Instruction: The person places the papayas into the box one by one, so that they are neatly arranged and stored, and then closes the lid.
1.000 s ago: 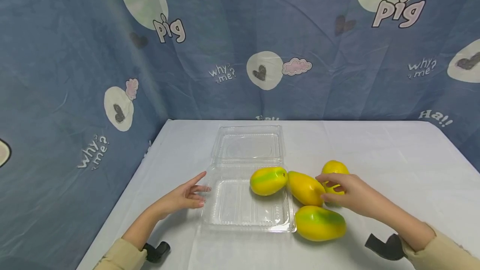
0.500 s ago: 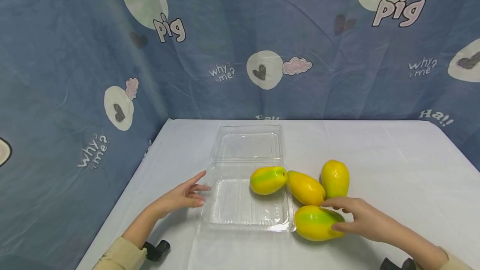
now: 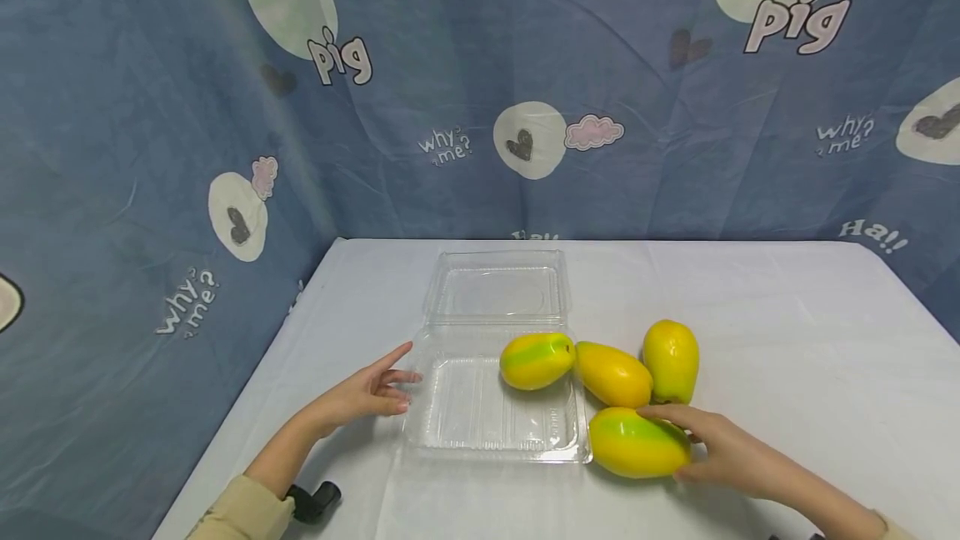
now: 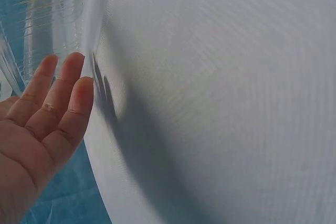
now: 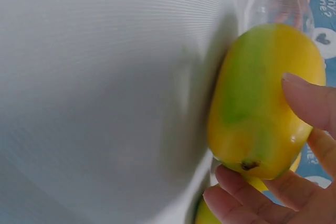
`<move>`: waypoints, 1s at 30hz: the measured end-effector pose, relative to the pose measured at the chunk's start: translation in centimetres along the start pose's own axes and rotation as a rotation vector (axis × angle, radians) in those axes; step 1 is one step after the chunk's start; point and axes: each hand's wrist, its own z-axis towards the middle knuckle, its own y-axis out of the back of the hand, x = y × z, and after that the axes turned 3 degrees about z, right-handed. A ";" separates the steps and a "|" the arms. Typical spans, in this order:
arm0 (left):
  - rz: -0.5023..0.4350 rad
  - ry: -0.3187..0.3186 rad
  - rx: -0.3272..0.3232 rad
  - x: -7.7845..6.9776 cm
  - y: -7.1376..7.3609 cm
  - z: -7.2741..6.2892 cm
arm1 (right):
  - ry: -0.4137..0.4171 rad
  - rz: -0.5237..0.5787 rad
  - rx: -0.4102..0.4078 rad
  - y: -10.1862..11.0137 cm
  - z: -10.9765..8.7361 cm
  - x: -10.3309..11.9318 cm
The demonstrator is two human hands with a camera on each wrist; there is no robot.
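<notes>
In the head view, my right hand (image 3: pixel 731 450) grips the right end of a yellow-and-green papaya (image 3: pixel 633 447) at the container's near right corner. The right wrist view shows the thumb (image 5: pixel 310 100) on one side of this papaya (image 5: pixel 257 87) and fingertips by its stem end. My left hand (image 3: pixel 367 390) is held with fingers spread beside the left edge of an open clear plastic container (image 3: pixel 480 448); whether it touches is unclear. In the left wrist view, the left hand (image 4: pixel 44 124) holds nothing. One papaya (image 3: pixel 537 362) lies in the container.
Another yellow papaya (image 3: pixel 613 375) leans at the container's right edge, and a further papaya (image 3: pixel 670 361) stands just right of it. The container's lid (image 3: pixel 498 286) lies folded back. A white cloth covers the table (image 3: pixel 787 315); a blue patterned curtain (image 3: pixel 637 190) hangs behind.
My right hand has moved nearer from the upright papaya at the right to the near one and now grips it; that papaya has shifted very slightly. The left hand is unmoved.
</notes>
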 end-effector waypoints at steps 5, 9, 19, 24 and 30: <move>-0.002 0.000 -0.004 -0.1 -0.1 -0.1 | -0.016 0.010 -0.014 -0.2 0.1 -0.3; 0.002 0.007 -0.007 -0.1 -0.1 -0.1 | -0.011 0.027 -0.016 -0.1 0.1 -0.3; 0.007 0.006 -0.008 0.0 -0.1 -0.1 | -0.031 0.105 0.014 0.4 -0.1 -0.1; 0.003 -0.002 -0.007 0.1 0.0 -0.1 | 0.037 0.083 -0.018 1.0 -0.6 -0.2; -0.004 -0.002 -0.009 0.1 0.0 0.0 | 0.067 0.089 -0.049 2.1 -0.9 0.2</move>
